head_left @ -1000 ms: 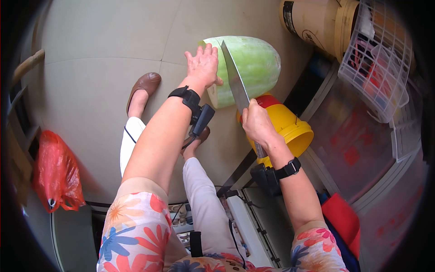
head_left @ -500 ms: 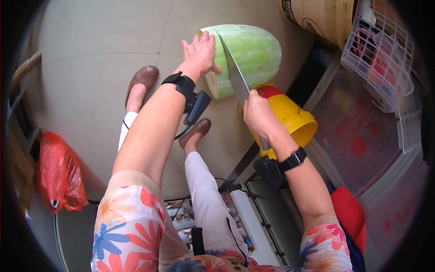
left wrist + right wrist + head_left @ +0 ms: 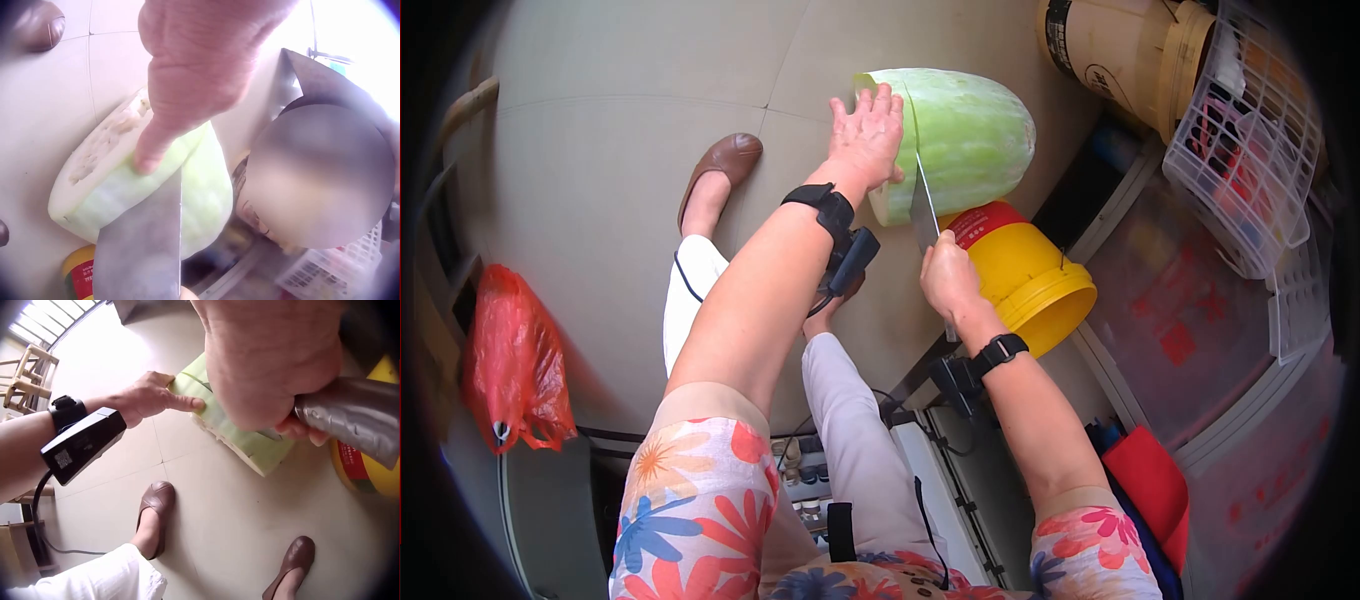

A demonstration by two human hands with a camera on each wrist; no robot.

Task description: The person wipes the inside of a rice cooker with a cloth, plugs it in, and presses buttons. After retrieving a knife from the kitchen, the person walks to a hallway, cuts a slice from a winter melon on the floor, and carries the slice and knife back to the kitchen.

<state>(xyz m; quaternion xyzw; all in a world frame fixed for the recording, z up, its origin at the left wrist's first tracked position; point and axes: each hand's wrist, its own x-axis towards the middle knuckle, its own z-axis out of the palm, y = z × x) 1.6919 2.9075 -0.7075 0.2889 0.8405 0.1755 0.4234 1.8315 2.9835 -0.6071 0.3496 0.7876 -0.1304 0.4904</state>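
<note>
A large pale-green winter melon (image 3: pixel 975 140) lies on its side on the floor. Its cut end, white with a seedy core, shows in the left wrist view as the cut face (image 3: pixel 78 165). My left hand (image 3: pixel 868 132) rests on the melon near that end, fingers spread and thumb pressing the rind. In my right hand (image 3: pixel 952 280) I grip the handle (image 3: pixel 356 415) of a broad kitchen knife (image 3: pixel 924 210). Its blade is at the near side of the melon, just right of my left hand. A cut line runs up the rind from the blade; part of the blade is hidden in the melon.
A yellow bucket (image 3: pixel 1030 285) lies tipped beside the melon, close to my right hand. Behind are a large beige bucket (image 3: pixel 1100 60) and a clear plastic basket (image 3: pixel 1250 150). A red plastic bag (image 3: pixel 515 360) hangs at the left. My brown shoe (image 3: pixel 725 165) stands on the floor.
The knife has drawn back toward me and lower on the melon's near side, exposing a cut line across the top. My left hand stays on the melon's cut end.
</note>
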